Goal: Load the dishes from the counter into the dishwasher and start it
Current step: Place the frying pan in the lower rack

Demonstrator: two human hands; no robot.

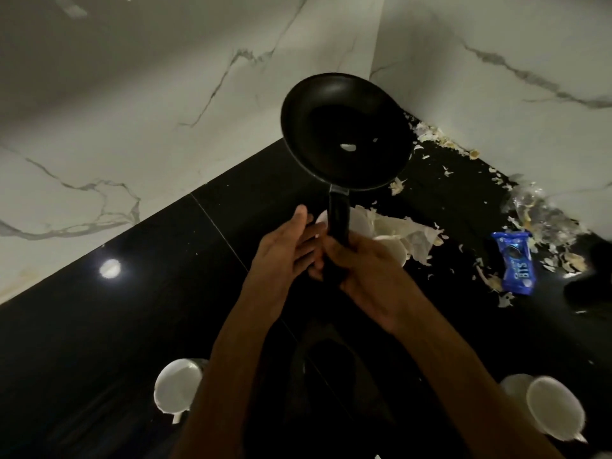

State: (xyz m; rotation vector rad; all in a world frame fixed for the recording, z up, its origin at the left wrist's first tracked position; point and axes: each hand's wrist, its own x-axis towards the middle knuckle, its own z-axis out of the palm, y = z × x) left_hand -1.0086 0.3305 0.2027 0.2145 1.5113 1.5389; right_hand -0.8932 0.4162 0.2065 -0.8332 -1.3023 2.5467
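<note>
A black counter (132, 326) is seen below marble walls (132, 94). Above its far corner a black frying pan (344, 130) is held up by its handle (338, 223), which is gripped by the curled fingers of the right hand (371, 270). The left hand (284, 256) is laid beside the handle with fingers straight and together. White cups are seen at the near left (177, 387) and near right (554, 412). A blue wrapper (516, 263) lies among scattered peels (414, 240).

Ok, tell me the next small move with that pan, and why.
Probably carry the pan off toward the dishwasher, which is out of view. The right hand already grips its handle, the pan looks lifted above the counter, and the left hand is open beside it.
</note>
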